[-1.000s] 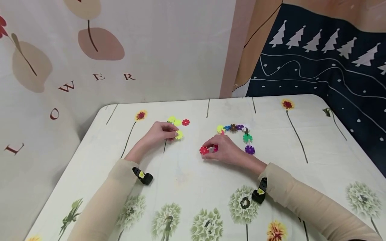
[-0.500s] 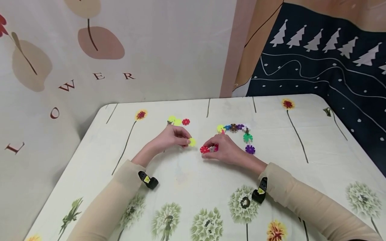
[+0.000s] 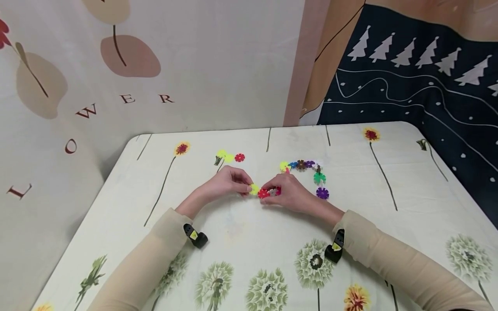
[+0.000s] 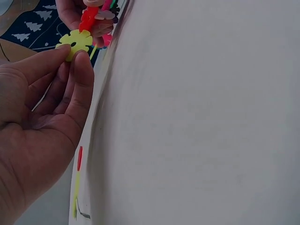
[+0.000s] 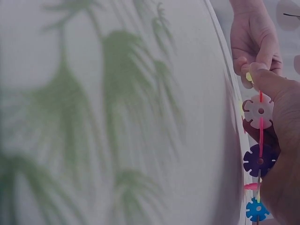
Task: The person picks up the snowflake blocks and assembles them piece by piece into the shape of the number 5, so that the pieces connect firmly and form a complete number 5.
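Thumb and fingertips of my left hand (image 3: 227, 185) pinch a yellow notched snowflake disc (image 3: 254, 189). Its edge meets the red snowflake disc (image 3: 263, 193) in the head view; I cannot tell whether the two interlock. My right hand (image 3: 291, 192) grips the chain close to that red disc. In the right wrist view, a white disc (image 5: 258, 111), a purple disc (image 5: 259, 160) and a blue disc (image 5: 257, 209) hang in line, with pink discs edge-on between. Part of the chain is hidden behind the right hand.
Beyond the right hand the chain bends round past a green disc (image 3: 320, 178), a brown disc (image 3: 301, 165) and a yellow end disc (image 3: 284, 166). Loose yellow discs (image 3: 229, 158) and a red disc (image 3: 239, 157) lie at the back left of the flower-print tablecloth (image 3: 233, 268).
My left hand has carried the yellow disc right and nearer to me, from near the loose discs up to the red disc. The right hand has stayed in place.
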A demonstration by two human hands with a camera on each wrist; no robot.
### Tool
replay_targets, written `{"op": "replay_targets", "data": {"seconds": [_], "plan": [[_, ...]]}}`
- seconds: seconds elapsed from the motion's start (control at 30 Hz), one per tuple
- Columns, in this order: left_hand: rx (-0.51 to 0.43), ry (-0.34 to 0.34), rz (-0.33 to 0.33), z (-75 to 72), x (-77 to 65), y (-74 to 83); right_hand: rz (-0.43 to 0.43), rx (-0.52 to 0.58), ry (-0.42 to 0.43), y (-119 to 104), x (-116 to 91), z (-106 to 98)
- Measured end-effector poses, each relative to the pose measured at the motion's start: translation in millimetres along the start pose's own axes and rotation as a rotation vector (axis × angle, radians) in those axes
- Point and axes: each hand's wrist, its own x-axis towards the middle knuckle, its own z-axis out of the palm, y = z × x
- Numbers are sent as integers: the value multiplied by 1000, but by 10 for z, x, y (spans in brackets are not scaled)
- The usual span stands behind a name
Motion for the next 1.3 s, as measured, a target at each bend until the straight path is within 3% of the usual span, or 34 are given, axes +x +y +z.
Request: {"op": "replay_targets", "data": {"seconds": [0.5,0.9,1.07,1.3], "plan": [[12,-38,16,-25,1,-15,-48,5,-23,2,14,9],[30,-52,47,28,17,-13,-119,-60,-18,36,7,-9],[51,-30,54,40,22,2,-71,-78,-38,8,12,-21],[58,-7,25,55,22,-14,-44,-190,-15,-55,0,-33]]}}
